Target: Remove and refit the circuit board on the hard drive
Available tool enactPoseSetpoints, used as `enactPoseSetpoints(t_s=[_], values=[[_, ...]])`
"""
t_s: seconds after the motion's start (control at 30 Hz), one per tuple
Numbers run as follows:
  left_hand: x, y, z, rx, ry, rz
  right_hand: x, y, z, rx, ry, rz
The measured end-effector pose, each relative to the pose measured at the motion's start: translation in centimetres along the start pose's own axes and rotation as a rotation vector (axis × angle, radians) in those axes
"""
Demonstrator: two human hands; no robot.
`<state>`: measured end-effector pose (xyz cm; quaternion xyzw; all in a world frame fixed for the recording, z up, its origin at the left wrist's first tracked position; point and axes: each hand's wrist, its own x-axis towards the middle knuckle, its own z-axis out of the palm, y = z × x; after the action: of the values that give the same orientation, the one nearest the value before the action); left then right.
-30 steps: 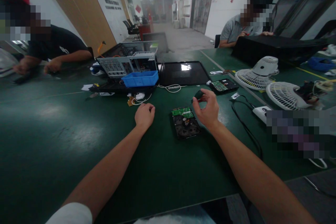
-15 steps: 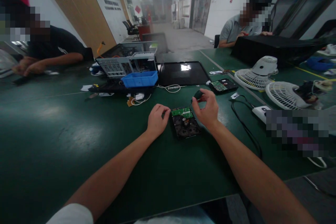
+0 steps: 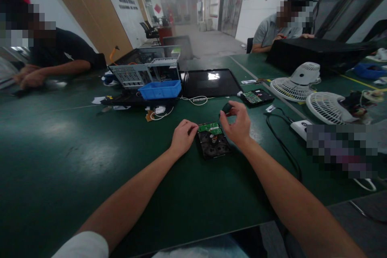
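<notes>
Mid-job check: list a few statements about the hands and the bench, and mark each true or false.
1. The right hand holds a dark-handled tool. True.
2. The left hand is by the left side of the near drive. True.
3. The near drive's upper face is all black. False: it shows a green board.
4. Another drive lies beyond the right hand. True.
5. Everything to the right of the hands is black. False: white fan parts lie there.

Tool (image 3: 226, 107): partly covered by right hand (image 3: 238, 124), tip too small to be made out; left hand (image 3: 183, 138): contact with drive (image 3: 213, 145) not discernible; sleeve (image 3: 84, 245): cut by lower edge; wall lettering (image 3: 127, 1): blurred
</notes>
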<state>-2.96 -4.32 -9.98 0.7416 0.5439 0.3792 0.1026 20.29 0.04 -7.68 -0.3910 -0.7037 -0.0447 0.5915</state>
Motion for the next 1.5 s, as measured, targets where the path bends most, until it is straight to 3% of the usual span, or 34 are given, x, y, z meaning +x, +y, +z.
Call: enactPoseSetpoints(t_s=[1.5], values=[[-0.01, -0.79, 0.36, -0.027, -0.001, 0.059, -0.11, 0.31, -0.16, 0.0, 0.005, 0.018]])
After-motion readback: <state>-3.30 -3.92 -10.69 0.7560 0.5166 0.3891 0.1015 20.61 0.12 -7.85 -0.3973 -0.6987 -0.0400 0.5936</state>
